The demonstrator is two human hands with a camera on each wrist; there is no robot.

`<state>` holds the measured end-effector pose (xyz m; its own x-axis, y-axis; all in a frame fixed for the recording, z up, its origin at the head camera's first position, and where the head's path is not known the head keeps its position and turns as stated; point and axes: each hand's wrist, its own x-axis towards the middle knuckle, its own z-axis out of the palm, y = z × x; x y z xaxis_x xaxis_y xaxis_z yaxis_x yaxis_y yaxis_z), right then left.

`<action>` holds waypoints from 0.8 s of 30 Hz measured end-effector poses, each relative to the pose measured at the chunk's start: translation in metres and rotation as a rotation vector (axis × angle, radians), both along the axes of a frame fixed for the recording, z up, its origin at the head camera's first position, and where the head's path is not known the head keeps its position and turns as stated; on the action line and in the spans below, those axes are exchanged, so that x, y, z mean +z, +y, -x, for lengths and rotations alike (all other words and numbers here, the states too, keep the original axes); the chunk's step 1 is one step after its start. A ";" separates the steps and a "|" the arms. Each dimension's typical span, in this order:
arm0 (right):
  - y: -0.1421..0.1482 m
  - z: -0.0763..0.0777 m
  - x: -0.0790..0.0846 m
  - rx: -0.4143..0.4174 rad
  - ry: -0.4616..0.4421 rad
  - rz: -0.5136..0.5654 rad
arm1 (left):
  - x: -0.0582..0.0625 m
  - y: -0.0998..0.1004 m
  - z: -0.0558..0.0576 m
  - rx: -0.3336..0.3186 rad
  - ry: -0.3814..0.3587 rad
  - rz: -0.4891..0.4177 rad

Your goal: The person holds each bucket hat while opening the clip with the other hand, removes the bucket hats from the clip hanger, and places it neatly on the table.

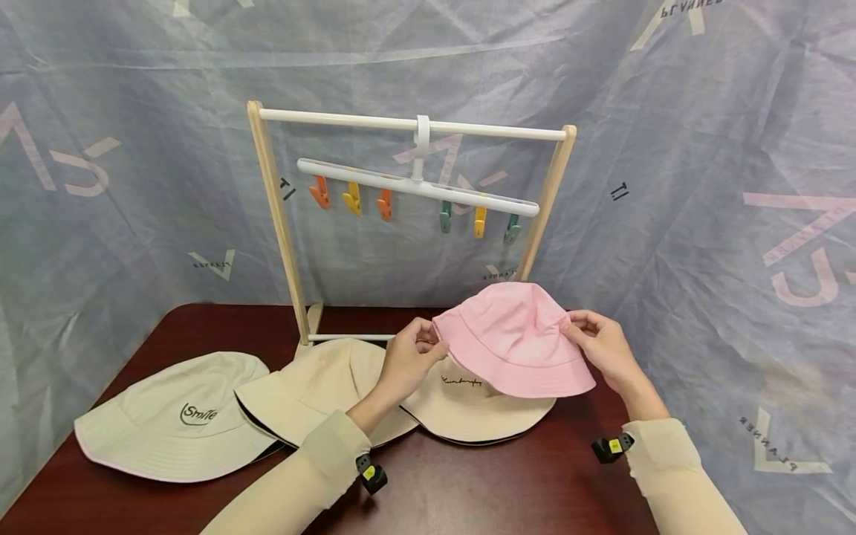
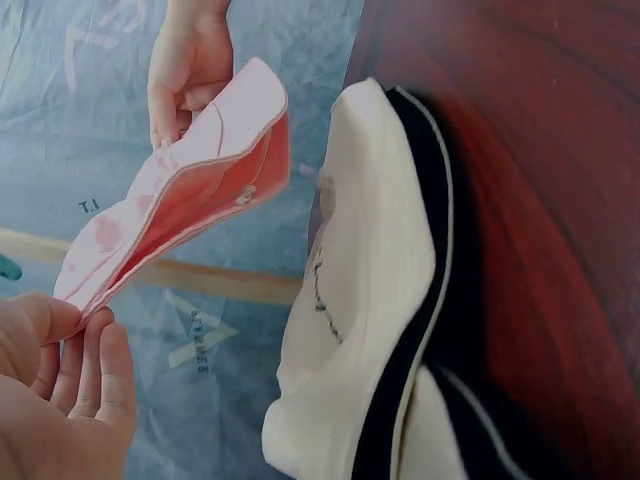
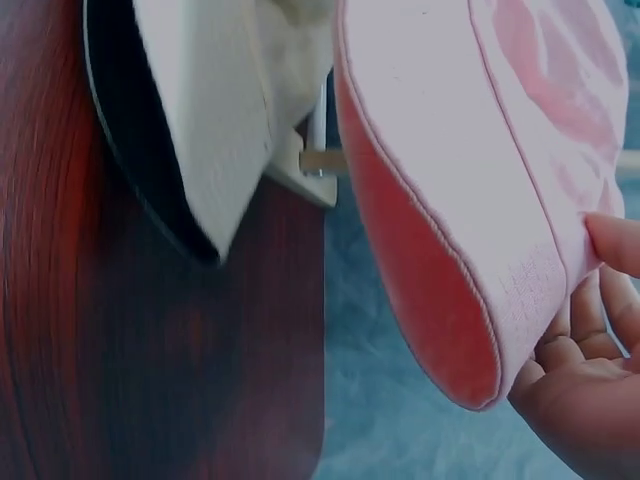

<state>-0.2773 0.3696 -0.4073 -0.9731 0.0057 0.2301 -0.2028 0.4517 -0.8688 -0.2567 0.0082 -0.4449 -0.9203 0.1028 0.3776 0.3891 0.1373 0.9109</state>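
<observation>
A pink bucket hat [image 1: 511,334] is held up between both hands, crown upward, above the table. My left hand [image 1: 411,360] pinches its brim on the left side between thumb and fingers. On the other side my right hand [image 1: 602,345] grips the hat's edge, thumb in front. The left wrist view shows the inside of the pink hat [image 2: 205,205] and its brim hanging apart from the hat below. Just beneath lies a cream bucket hat [image 1: 468,416] with dark script and a black lining, partly hidden by the pink one.
Another cream hat [image 1: 321,386] and a pale hat marked "Smile" [image 1: 180,423] lie to the left on the dark red table [image 1: 481,483]. Behind stands a wooden rack [image 1: 281,215] with a white clip hanger [image 1: 414,184] and several coloured clips. A grey cloth [image 1: 702,260] hangs around.
</observation>
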 end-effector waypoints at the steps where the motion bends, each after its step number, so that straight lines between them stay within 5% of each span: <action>1: 0.003 0.000 0.001 0.001 0.001 -0.016 | 0.000 0.003 -0.001 -0.009 -0.011 0.001; 16: 0.046 0.008 0.014 -0.015 -0.036 -0.336 | -0.014 0.046 -0.014 -0.098 -0.107 0.040; 24: 0.064 0.011 0.012 0.010 -0.113 -0.374 | -0.022 0.067 -0.018 -0.120 -0.152 0.018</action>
<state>-0.2887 0.4338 -0.3950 -0.9920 -0.0679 0.1060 -0.1213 0.7401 -0.6615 -0.2389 0.0748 -0.4673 -0.9473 0.2206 0.2324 0.2619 0.1154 0.9582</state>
